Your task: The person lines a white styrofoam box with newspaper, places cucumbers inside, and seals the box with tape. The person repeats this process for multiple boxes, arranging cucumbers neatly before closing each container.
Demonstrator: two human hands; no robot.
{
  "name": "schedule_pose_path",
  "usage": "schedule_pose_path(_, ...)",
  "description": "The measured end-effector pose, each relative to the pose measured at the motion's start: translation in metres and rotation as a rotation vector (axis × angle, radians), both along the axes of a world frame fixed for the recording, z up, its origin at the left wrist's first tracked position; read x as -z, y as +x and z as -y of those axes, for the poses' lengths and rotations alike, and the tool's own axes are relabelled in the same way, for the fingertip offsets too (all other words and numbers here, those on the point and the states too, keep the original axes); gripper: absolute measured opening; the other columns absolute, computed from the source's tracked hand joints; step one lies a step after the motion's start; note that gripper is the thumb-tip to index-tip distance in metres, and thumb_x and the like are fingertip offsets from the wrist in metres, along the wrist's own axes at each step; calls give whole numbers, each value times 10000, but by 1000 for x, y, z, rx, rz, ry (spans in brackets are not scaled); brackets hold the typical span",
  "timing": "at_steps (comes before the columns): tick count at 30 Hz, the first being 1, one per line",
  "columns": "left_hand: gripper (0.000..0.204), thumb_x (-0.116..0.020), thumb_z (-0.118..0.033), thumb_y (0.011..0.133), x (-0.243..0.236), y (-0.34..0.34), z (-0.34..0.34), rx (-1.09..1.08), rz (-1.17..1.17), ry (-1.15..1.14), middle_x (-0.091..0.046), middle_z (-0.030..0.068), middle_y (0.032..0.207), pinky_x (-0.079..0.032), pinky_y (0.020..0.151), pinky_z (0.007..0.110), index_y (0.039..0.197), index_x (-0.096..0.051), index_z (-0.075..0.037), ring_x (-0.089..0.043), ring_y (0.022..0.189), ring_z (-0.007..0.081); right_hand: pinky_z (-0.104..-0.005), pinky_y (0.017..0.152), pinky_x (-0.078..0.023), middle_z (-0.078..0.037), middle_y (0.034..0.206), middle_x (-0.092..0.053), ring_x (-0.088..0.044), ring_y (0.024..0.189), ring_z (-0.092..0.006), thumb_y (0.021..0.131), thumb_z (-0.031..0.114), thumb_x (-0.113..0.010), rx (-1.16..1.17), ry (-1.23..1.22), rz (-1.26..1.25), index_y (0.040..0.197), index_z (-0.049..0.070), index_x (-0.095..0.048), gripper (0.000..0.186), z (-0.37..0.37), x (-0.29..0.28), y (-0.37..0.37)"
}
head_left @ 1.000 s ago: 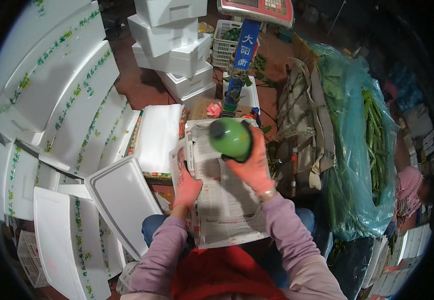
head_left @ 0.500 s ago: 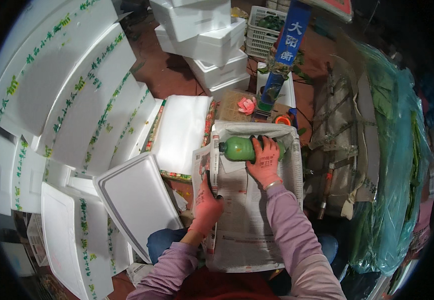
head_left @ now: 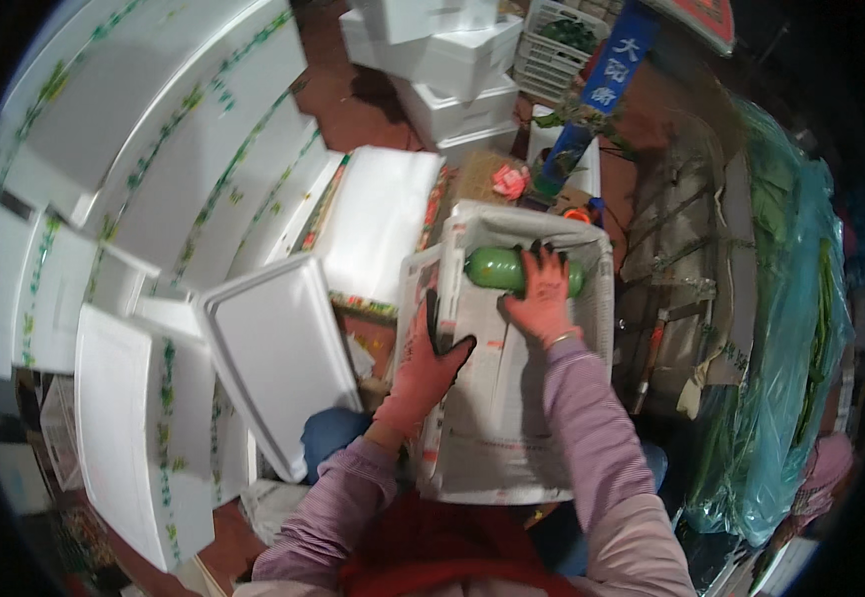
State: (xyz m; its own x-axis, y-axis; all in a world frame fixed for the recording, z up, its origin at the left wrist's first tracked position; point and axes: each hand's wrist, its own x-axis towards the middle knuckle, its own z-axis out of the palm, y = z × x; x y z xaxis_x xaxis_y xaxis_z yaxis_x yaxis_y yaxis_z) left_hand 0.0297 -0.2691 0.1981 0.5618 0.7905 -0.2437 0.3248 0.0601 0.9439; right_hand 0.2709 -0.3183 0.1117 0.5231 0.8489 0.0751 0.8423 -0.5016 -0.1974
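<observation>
Green cylinder [head_left: 497,269], one, perhaps bottle, two hands [head_left: 421,368] [head_left: 544,298]

The reddish floor [head_left: 345,95] bears white foam boxes [head_left: 462,104] and, seemingly, a slatted crate [head_left: 544,65].

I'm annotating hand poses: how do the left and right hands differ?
The left hand is open, thumb spread; the right hand curls over the green bottle.
The left hand is at the left rim of the newspaper-lined box; the right hand, inside it.
Both wear coral gloves with dark fingertips.

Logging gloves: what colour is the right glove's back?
Right glove: coral pink, in the head view.
</observation>
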Motion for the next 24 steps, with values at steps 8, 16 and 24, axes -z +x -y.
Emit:
schedule_pose_path(8,452,-621,-75,918,54,-317,84,-661,-201,337,-602,173,1341,-455,1046,383,1362,-542,-38,-577,1239,304,-325,1101,-404,-148,1419,-565,-527,1317,-218,945,45,-609,-61,332,-839,1462,-22,-450,545,105,-130,-65)
schedule_pose_path(16,570,-598,-470,921,208,-475,312,321,-776,-360,-550,185,1374,-435,1047,489,1397,-518,-168,-558,1230,379,-367,1143,-354,-191,1402,-554,-543,1302,-274,954,-17,-442,-101,240,-1020,1434,-81,-452,484,182,-168,-149)
schedule_pose_path(24,579,-623,-422,921,188,-443,165,-400,-949,522,-544,199,1376,-316,1144,529,1386,-535,-90,-492,1285,380,-370,1130,-367,-195,1398,-553,-553,1286,-277,947,-18,-445,-4,183,-877,1437,-78,-447,493,174,-176,-191)
